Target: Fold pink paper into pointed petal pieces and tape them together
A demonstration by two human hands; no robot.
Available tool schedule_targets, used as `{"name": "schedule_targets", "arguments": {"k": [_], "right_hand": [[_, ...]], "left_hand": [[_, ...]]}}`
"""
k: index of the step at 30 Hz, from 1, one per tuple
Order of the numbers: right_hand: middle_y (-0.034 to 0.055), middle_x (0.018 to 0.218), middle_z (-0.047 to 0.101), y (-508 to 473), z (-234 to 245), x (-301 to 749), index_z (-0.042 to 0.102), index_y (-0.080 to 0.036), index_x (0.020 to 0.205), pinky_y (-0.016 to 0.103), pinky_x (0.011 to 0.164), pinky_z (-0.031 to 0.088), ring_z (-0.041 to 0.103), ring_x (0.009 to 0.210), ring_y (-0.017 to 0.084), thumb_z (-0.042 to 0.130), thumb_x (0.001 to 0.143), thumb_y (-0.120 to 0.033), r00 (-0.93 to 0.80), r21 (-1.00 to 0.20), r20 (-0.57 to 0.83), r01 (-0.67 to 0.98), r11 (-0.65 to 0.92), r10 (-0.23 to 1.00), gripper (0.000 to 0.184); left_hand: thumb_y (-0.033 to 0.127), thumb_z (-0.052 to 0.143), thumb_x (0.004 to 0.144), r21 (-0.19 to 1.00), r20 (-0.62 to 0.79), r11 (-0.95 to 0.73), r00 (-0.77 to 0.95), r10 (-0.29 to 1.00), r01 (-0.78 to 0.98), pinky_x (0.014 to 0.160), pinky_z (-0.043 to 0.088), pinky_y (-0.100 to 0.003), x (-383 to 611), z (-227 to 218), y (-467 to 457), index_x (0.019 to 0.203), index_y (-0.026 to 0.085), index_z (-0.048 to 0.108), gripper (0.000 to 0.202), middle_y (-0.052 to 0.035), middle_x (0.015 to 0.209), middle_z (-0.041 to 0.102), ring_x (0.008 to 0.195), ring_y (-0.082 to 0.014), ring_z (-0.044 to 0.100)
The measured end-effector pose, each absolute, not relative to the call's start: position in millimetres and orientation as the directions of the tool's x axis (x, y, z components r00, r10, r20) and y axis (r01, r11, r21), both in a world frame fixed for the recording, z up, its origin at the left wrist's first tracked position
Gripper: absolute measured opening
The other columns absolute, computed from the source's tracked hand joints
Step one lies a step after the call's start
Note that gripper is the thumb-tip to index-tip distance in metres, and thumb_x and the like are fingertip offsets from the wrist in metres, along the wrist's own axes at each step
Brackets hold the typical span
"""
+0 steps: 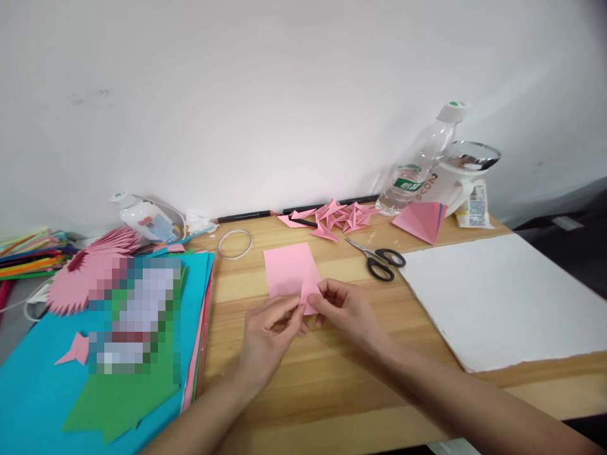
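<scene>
Between my two hands is a small folded piece of pink paper (pixel 310 297), held a little above the wooden table. My left hand (pixel 272 328) pinches its lower left edge with thumb and fingertips. On the other side, the thumb and fingers of my right hand (pixel 348 309) close on its right edge. Just behind lies a flat pink paper sheet (pixel 287 268), partly covered by my left hand and the folded piece. Black-handled scissors (pixel 379 262) rest to the right, blades slightly apart. Several folded pink paper pieces (pixel 334 218) are heaped near the wall.
Coloured paper (pixel 199 278) is stacked at left beside a pleated pink paper shape (pixel 90 272). A tape roll (pixel 236 244) and black pens (pixel 246 217) lie toward the wall. A plastic bottle (pixel 417 164), white mug (pixel 455 180) and white board (pixel 507 303) are at right.
</scene>
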State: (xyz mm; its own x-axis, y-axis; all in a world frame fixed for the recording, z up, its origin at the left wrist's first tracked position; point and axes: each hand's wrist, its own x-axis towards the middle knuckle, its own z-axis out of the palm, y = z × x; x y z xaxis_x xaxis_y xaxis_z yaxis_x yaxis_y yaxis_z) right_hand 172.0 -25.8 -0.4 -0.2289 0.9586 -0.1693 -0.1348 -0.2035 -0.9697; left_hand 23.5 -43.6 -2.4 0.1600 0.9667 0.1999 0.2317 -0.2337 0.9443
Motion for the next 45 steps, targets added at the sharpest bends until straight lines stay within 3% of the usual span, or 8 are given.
{"name": "schedule_targets", "arguments": {"k": [7, 11, 17, 23, 25, 31, 35, 45], "right_hand": [[-0.0017, 0.057, 0.057, -25.8, 1.8, 172.0, 0.059, -0.014, 0.06, 0.022, 0.053, 0.043, 0.051, 0.051, 0.009, 0.069, 0.065, -0.038, -0.28, -0.902, -0.227, -0.301, -0.31, 0.933, 0.026], [-0.0013, 0.06, 0.059, -24.0, -0.8, 174.2, 0.062, -0.014, 0.062, 0.022, 0.054, 0.042, 0.051, 0.052, 0.009, 0.071, 0.063, -0.037, -0.295, -0.868, -0.272, -0.337, -0.366, 0.916, 0.025], [-0.0012, 0.06, 0.058, -19.6, 1.9, 180.7, 0.062, -0.013, 0.065, 0.023, 0.059, 0.042, 0.052, 0.054, 0.009, 0.066, 0.069, -0.04, -0.309, -0.934, -0.231, -0.194, -0.299, 0.922, 0.028], [-0.0002, 0.071, 0.06, -21.2, 0.8, 178.9, 0.06, -0.014, 0.074, 0.024, 0.064, 0.042, 0.053, 0.065, 0.012, 0.072, 0.064, -0.037, -0.335, -0.965, -0.154, -0.151, -0.215, 0.93, 0.028], [-0.0018, 0.066, 0.057, -22.1, -1.3, 177.8, 0.057, -0.014, 0.069, 0.022, 0.06, 0.04, 0.051, 0.061, 0.01, 0.073, 0.063, -0.037, -0.299, -0.967, -0.149, -0.155, -0.202, 0.942, 0.028], [-0.0004, 0.065, 0.057, -20.6, -1.7, 178.6, 0.057, -0.013, 0.07, 0.024, 0.059, 0.039, 0.05, 0.06, 0.011, 0.067, 0.069, -0.04, -0.236, -0.97, -0.136, -0.165, -0.177, 0.962, 0.028], [-0.0013, 0.064, 0.055, -19.4, -3.3, 178.7, 0.056, -0.014, 0.069, 0.023, 0.059, 0.039, 0.05, 0.06, 0.011, 0.068, 0.068, -0.04, -0.169, -0.97, -0.122, -0.191, -0.154, 0.978, 0.028], [0.002, 0.068, 0.059, -29.7, -2.7, 166.7, 0.057, -0.015, 0.073, 0.026, 0.062, 0.044, 0.054, 0.063, 0.014, 0.068, 0.066, -0.044, -0.086, -0.953, -0.172, -0.236, -0.188, 0.981, 0.032]], "left_hand": [[0.007, 0.053, 0.08, 0.73, 0.519, -0.594, 0.29, 0.804, 0.339, 0.054, 0.053, -0.018, 19.6, -4.9, -38.0, 0.1, 0.018, 0.064, 0.025, -0.0032, 0.079, 0.066, 0.058, -0.0084, 0.061], [0.009, 0.053, 0.081, 0.52, 0.616, -0.727, 0.393, 0.683, 0.449, 0.069, 0.055, -0.022, 13.9, -8.1, -34.8, 0.11, 0.017, 0.058, 0.03, -0.0062, 0.091, 0.066, 0.077, -0.0128, 0.064], [0.016, 0.033, 0.091, 0.382, 0.44, -0.741, 0.596, 0.671, 0.552, 0.082, 0.051, -0.03, 2.0, -4.0, -39.8, 0.114, 0.019, 0.057, 0.033, -0.0091, 0.105, 0.064, 0.097, -0.0191, 0.06], [0.018, 0.033, 0.09, 0.45, 0.353, -0.674, 0.577, 0.737, 0.585, 0.075, 0.051, -0.03, 3.2, -5.4, -39.4, 0.118, 0.015, 0.053, 0.034, -0.0125, 0.099, 0.062, 0.091, -0.0203, 0.06], [0.017, 0.04, 0.088, 0.588, 0.362, -0.606, 0.496, 0.789, 0.535, 0.076, 0.05, -0.027, 8.9, -4.1, -38.9, 0.11, 0.017, 0.059, 0.028, -0.009, 0.091, 0.062, 0.084, -0.0165, 0.06], [0.025, 0.06, 0.076, 0.988, -0.035, 0.004, 0.195, 0.98, 0.155, 0.062, 0.053, -0.027, 26.0, 4.4, -39.1, 0.098, 0.015, 0.065, 0.024, -0.0043, 0.077, 0.067, 0.062, -0.0141, 0.062], [0.027, 0.065, 0.071, 0.98, -0.192, 0.196, 0.135, 0.972, -0.019, 0.062, 0.055, -0.029, 29.7, 8.1, -38.9, 0.083, 0.012, 0.066, 0.019, -0.006, 0.077, 0.071, 0.061, -0.0156, 0.065], [0.031, 0.063, 0.073, 0.983, -0.183, 0.185, 0.092, 0.979, -0.012, 0.052, 0.054, -0.026, 31.8, 7.2, -42.7, 0.073, 0.013, 0.06, 0.018, -0.0029, 0.068, 0.067, 0.052, -0.0127, 0.063]]}}
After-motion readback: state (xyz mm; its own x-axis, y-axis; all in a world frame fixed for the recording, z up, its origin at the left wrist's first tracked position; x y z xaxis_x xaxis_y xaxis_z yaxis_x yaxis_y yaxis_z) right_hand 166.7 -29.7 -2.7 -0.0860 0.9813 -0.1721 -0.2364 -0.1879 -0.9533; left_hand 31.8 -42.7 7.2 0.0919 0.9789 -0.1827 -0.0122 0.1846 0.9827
